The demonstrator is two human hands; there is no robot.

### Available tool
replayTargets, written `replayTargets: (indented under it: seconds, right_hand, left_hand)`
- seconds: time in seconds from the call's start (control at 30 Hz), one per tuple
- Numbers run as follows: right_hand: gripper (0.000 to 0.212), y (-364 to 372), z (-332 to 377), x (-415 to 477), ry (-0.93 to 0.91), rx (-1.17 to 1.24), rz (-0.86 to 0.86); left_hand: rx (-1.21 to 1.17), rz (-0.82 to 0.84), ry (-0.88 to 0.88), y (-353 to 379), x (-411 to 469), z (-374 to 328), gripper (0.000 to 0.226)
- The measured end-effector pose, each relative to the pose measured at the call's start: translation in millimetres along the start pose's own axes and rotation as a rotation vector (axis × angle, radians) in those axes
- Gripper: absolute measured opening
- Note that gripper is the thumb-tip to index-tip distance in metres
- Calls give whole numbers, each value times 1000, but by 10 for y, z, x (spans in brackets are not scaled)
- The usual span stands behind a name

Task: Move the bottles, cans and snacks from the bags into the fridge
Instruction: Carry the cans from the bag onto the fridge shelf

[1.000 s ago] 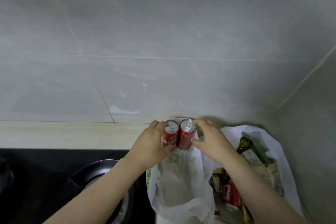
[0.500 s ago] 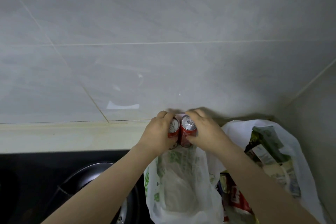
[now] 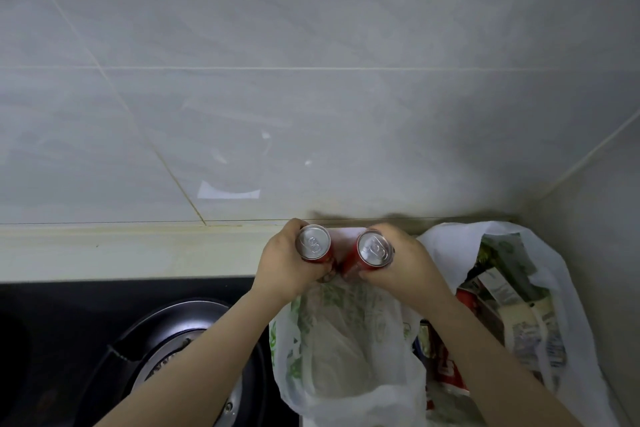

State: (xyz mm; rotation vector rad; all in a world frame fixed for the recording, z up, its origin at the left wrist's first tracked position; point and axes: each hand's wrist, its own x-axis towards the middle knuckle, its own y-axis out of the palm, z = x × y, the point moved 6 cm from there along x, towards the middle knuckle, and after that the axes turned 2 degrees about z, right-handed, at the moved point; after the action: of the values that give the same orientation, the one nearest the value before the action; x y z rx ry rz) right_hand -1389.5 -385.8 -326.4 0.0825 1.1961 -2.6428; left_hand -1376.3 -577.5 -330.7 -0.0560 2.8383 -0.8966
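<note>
While the white bag with green print (image 3: 346,340) sags open nearest to the camera, beside the black stove burner (image 3: 180,333), both forearms reach over it toward the wall. Half a second ago the two cans were pressed side by side between the hands; now they are apart, with a small gap between them, and they look lifted a little higher out of the bag. The left hand (image 3: 287,263) is closed around the left red can (image 3: 313,243), and the right hand (image 3: 401,267) is closed around the right red can (image 3: 374,250), so each hand carries one can alone. I judge this means the cans are free from the bag and ready to go to the fridge, which is not in view. To the right, the second white bag (image 3: 554,288) holds snack packets (image 3: 512,308) and something red; their print is too blurred to read. On the silver can tops I see only the pull tabs, and no brand can be read on the red sides. Behind all is the grey tiled wall (image 3: 311,80).
</note>
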Motion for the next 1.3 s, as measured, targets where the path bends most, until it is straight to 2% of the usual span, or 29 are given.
replayTargets:
  seconds: [0.13, 0.23, 0.37, 0.5, 0.6, 0.7, 0.8, 0.93, 1.07, 1.3]
  right_hand:
    - [48, -203, 64, -291, 41, 249, -89]
    - [52, -286, 187, -446, 21, 443, -150]
    - [51, -476, 537, -668, -57, 673, -198]
    - [40, -707, 938, -930, -142, 877, -250]
    - [63, -869, 1262, -1138, -186, 1018, -279]
    - [47, -1042, 1648, -1385, -255, 1057, -299]
    - [49, -1191, 2086, -1670, -360, 1070, -274]
    - [65, -1328, 2601, -2034, -460, 1109, -228]
    - [76, -1425, 2999, -2323, -547, 1102, -228]
    - [54, -1453, 3252, -2580, -548, 1092, -167]
  left_hand:
    - [-104, -47, -5, -172, -188, -32, 50]
    - [-221, -85, 23, -339, -381, -155, 50]
    - [-451, -170, 46, -637, -677, -380, 47]
    - [-672, -214, 141, -1026, -1008, -731, 43]
    - [-770, -180, 201, -1314, -1269, -987, 45]
    - [-856, -128, 221, -1543, -1531, -1205, 40]
    - [-947, -49, 244, -1741, -1815, -1426, 39]
    - [-1029, 53, 251, -2011, -2176, -1634, 57]
    - [-1072, 128, 347, -2274, -2483, -1845, 43]
    - [-1072, -7, 422, -2607, -2852, -1906, 41]
